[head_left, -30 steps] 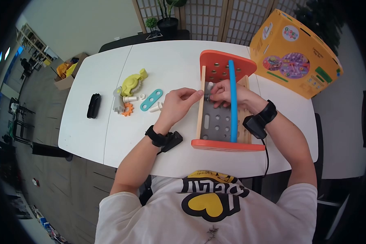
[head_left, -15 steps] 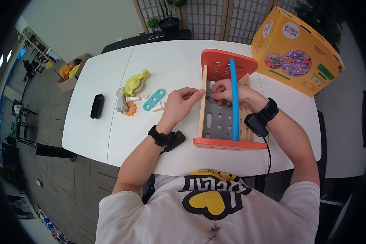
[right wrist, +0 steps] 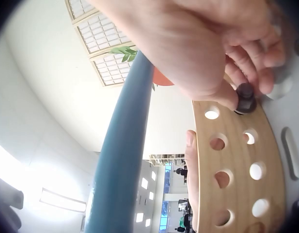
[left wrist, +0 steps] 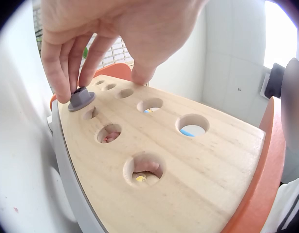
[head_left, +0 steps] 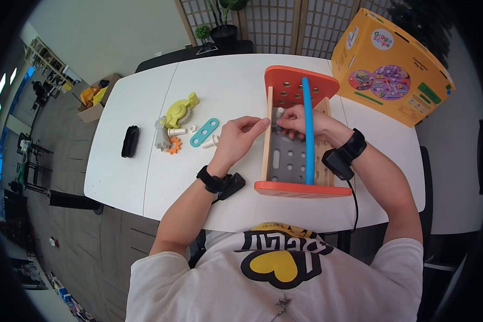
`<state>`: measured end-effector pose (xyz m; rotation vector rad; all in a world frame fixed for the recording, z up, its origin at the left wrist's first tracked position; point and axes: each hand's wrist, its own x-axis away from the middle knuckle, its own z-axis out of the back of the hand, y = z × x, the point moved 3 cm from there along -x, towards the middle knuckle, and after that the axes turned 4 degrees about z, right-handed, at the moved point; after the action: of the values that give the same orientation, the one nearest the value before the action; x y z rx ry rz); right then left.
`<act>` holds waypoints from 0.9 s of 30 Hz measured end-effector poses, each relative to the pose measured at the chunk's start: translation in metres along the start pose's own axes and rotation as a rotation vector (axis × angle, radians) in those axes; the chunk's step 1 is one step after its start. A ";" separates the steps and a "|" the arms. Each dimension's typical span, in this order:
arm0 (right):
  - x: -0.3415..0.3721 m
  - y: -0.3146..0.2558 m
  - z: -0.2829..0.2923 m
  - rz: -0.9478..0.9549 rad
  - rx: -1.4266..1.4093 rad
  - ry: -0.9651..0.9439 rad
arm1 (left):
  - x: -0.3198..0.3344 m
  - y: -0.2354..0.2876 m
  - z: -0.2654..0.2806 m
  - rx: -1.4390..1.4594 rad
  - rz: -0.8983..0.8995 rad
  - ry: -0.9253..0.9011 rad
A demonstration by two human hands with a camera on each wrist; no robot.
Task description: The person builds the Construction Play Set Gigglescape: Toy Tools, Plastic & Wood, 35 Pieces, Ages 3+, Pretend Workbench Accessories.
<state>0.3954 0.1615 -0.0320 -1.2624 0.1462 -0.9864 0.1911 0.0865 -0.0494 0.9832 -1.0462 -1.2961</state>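
Observation:
A toy toolbox with orange ends [head_left: 303, 189], wooden sides and a blue bar handle [head_left: 309, 145] stands before me. My left hand [head_left: 239, 137] is at its left side panel [left wrist: 188, 160], thumb on the top edge. On the panel's outer face, its fingertips hold a grey flanged bolt head [left wrist: 81, 100]. Reaching inside past the bar, my right hand [head_left: 308, 122] pinches a dark grey nut [right wrist: 245, 101] between thumb and fingers at the same panel's inner face. A white peg [head_left: 279, 111] stands near these fingers.
Left of the toolbox lie a yellow-green toy tool [head_left: 178, 114], a teal strip [head_left: 204, 132], an orange gear [head_left: 174, 145], white bolts and a grey piece. Farther left is a black case [head_left: 130, 141]. A yellow carton [head_left: 392, 70] stands at the back right.
My right fingers shift slightly around the nut while the left hand keeps its place on the panel. The head view has moved a little.

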 end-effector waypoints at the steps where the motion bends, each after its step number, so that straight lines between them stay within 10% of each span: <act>1: 0.001 -0.002 0.000 -0.035 -0.028 -0.001 | 0.000 0.000 0.000 0.003 -0.002 -0.001; 27: 0.001 0.001 -0.004 0.045 -0.020 0.059 | 0.001 -0.001 0.000 0.016 0.018 -0.007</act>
<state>0.3938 0.1582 -0.0335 -1.2436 0.2306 -0.9859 0.1913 0.0859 -0.0500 0.9801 -1.0699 -1.2790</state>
